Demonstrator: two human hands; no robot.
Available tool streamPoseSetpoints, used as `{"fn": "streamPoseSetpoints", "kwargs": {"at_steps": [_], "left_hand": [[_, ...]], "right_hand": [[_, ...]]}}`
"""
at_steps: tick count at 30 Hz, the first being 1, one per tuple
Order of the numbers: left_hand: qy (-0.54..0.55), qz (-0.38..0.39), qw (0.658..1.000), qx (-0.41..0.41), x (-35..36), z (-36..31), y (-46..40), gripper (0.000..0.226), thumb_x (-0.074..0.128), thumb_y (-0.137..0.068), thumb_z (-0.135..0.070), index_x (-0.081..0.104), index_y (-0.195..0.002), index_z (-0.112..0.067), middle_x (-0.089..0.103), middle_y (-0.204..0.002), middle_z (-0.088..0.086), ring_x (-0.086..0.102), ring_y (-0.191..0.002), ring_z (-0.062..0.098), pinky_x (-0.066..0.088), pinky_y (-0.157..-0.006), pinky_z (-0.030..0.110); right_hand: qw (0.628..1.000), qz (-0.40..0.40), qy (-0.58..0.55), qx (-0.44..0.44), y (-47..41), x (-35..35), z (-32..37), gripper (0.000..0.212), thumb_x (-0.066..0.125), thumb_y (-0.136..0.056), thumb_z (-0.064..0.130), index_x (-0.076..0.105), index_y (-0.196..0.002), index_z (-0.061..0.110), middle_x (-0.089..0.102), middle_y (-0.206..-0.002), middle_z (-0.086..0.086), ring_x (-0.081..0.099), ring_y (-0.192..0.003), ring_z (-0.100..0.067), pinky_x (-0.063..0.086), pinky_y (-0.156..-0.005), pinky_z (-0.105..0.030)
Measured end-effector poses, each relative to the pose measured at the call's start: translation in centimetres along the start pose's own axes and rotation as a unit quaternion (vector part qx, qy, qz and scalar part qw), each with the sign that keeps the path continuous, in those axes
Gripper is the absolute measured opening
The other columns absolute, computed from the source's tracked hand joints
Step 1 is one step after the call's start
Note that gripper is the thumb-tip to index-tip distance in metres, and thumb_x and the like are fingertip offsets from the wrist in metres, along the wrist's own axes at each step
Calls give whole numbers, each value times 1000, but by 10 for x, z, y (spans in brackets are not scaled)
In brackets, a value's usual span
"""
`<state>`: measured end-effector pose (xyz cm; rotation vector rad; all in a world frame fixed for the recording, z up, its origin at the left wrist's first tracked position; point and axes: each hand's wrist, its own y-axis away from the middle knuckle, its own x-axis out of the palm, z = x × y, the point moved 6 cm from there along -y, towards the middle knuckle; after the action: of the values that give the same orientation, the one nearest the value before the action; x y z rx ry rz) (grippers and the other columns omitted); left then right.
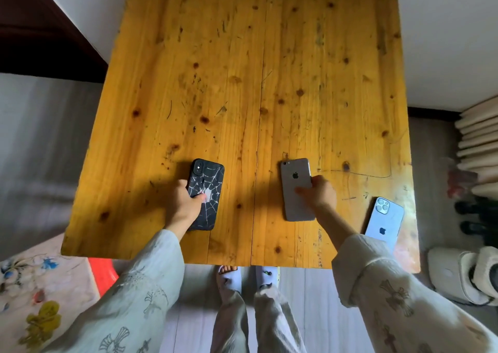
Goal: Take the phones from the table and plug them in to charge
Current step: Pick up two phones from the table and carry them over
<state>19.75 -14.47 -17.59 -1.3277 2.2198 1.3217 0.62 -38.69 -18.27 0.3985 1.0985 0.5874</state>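
With each grip pinching a phone flat on the yellow pine worktop (242,69), left hand (186,201) on the black web-patterned phone (208,183) at 7 o'clock, right hand (320,193) on the grey metal phone (295,188) at 5, we judge either thin slab could slip mid-lift.

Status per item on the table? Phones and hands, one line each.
Black phone: face down on the table, left hand on it.
Grey phone: face down, right hand on it.
Blue phone: face down near the right edge, untouched.
Left hand: gripping the black phone's edge.
Right hand: gripping the grey phone's edge.
No charger or cable visible.
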Motion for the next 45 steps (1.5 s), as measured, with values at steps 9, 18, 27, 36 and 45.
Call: {"fn": "streamPoseSetpoints", "kwargs": {"at_steps": [9, 18, 27, 36, 45], "left_hand": [[99, 158, 982, -34, 9, 0, 71, 40, 58, -86, -6, 47, -124, -3, 58, -125, 17, 53, -91, 21, 44, -67, 26], [83, 331, 929, 146, 63, -100, 225, 41, 59, -84, 0, 48, -122, -5, 60, -104, 9, 59, -81, 17, 45, -58, 22], [7, 495, 814, 305, 172, -103, 488, 29, 59, -82, 3, 53, -109, -7, 63, -95, 15, 61, -72, 18, 52, -52, 15], [-103, 671, 644, 353, 283, 35, 828, 32, 64, -80, -2, 59, -111, -5, 66, -102, 18, 62, -95, 32, 48, -87, 44], [-213, 800, 425, 365, 335, 218, 1123, 22, 62, -82, -1, 61, -101, -11, 68, -96, 13, 64, -86, 25, 49, -79, 36]], "right_hand": [[955, 50, -285, 62, 97, -23, -47, 16, 63, -81, 4, 62, -97, 2, 63, -88, -16, 55, -76, -26, 41, -59, -28], [860, -77, -499, 76, 233, -137, -160, 5, 57, -85, 2, 58, -88, 6, 60, -78, -10, 54, -65, -18, 37, -56, -27], [748, -292, -589, 93, 436, -216, -381, 4, 62, -83, 7, 63, -84, 10, 65, -83, -10, 56, -71, -21, 38, -61, -29], [589, -523, -589, 180, 728, -209, -631, 8, 62, -83, 6, 61, -90, 9, 64, -85, -8, 60, -76, -16, 48, -65, -25], [369, -683, -565, 279, 966, -140, -800, 16, 63, -82, 8, 62, -98, 4, 64, -98, -15, 59, -88, -25, 46, -76, -36]]}}
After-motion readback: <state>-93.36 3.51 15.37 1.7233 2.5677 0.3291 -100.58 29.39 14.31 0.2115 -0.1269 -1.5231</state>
